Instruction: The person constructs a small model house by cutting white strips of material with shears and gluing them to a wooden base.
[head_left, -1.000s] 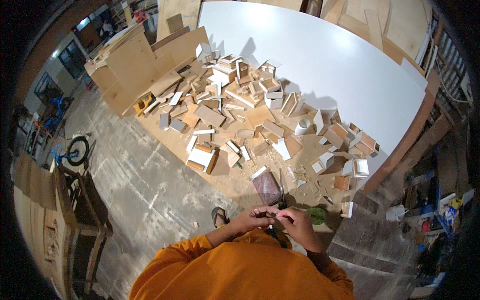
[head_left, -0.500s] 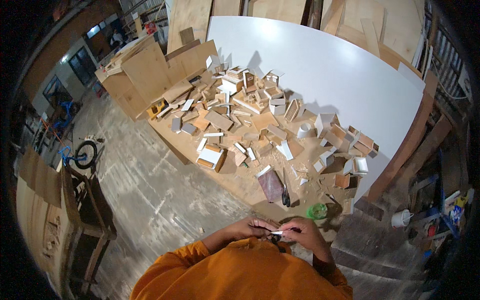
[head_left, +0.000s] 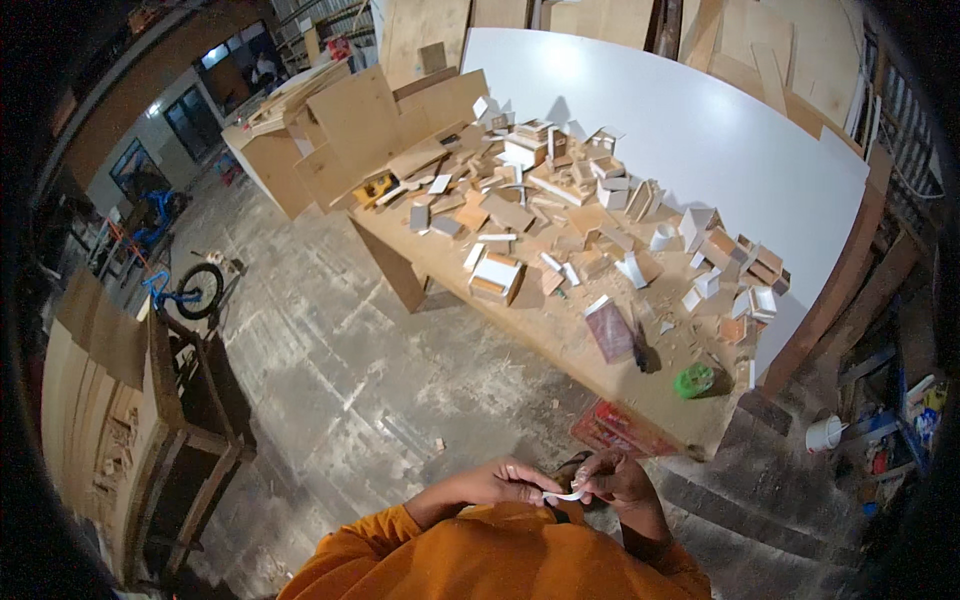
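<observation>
A thin white strip (head_left: 566, 496), slightly curved, spans the gap between my hands, close in front of my orange sweater. My left hand (head_left: 508, 482) pinches one end of it between thumb and fingers. The other end is in the fingertips of my right hand (head_left: 618, 480). What the strip is made of cannot be made out. On the table (head_left: 560, 352) beyond my hands lie a reddish-brown flat piece (head_left: 610, 334), dark-handled scissors (head_left: 640, 356) and a round green container (head_left: 694, 380).
Wood offcuts and small box-like pieces (head_left: 510, 212) crowd the table before a large white panel (head_left: 700, 120). Under its near edge sits a red crate (head_left: 612, 428). A wooden rack (head_left: 190, 440) and blue bicycle (head_left: 190, 292) stand left; a white bucket (head_left: 824, 433) is right.
My view has shifted, so the table lies farther off and to the right, with more floor and the red crate showing. The white strip now appears longer and bent between my fingers.
</observation>
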